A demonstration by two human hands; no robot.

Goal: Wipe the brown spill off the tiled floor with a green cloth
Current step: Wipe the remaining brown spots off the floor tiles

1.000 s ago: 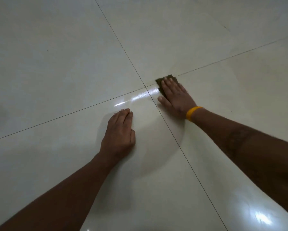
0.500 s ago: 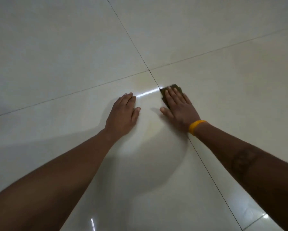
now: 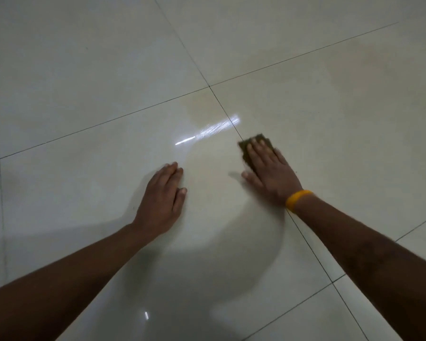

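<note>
My right hand [image 3: 271, 171] lies flat with straight fingers on a small dark green cloth [image 3: 246, 147], pressing it to the pale tiled floor [image 3: 84, 82] right beside a grout line. Only the cloth's far edge and left side show past my fingers. A faint brownish smear [image 3: 202, 104] tints the tiles near the grout crossing, beyond the cloth, and another pale brown patch [image 3: 369, 57] lies farther right. My left hand [image 3: 161, 198] rests palm down on the tile, fingers together, about a hand's width left of the cloth.
Dark grout lines [image 3: 157, 107] cross the glossy floor. A streaky wet glare [image 3: 214, 130] shines just left of the cloth. A yellow band [image 3: 297, 199] sits on my right wrist. My shadow falls on the tile between my arms.
My right hand has drawn the cloth back toward me along the grout line, away from the crossing. My left hand has also slid nearer. The view has tilted, showing more floor ahead.
</note>
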